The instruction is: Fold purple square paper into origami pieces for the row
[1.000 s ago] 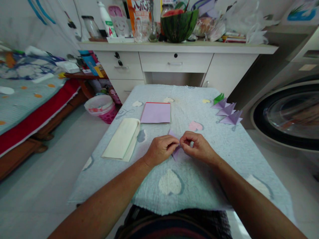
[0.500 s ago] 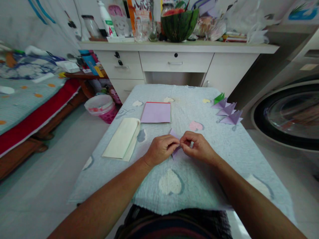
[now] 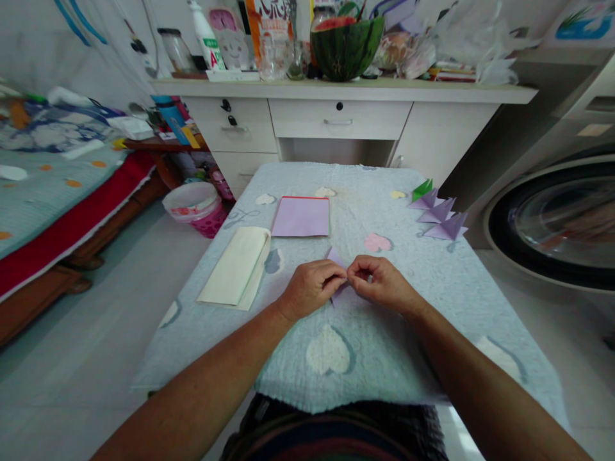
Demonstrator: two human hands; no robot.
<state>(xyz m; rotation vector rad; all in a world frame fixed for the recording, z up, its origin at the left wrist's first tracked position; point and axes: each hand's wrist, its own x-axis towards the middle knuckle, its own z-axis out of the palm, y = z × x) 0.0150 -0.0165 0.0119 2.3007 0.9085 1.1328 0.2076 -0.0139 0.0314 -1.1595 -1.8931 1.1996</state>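
A small folded piece of purple paper [image 3: 336,258] lies on the light blue cloth of the table [image 3: 384,358], mostly hidden under my fingers. My left hand [image 3: 310,288] and my right hand [image 3: 382,283] meet over it, fingers curled and pinching its edges from either side. A stack of flat coloured sheets [image 3: 301,216] with a purple sheet on top lies just beyond my hands. Three folded purple paper shapes [image 3: 441,215] and a green one [image 3: 421,188] sit at the far right of the table.
A cream folded sheet [image 3: 237,266] lies to the left on the cloth. Beyond the table stand a white desk with drawers [image 3: 339,120] and half a watermelon [image 3: 346,48]. A washing machine [image 3: 552,218] is right, a bed [image 3: 52,186] and a pink bin [image 3: 195,208] left.
Almost nothing has changed. Both hands stay pinched on the purple paper, with only slight finger shifts.
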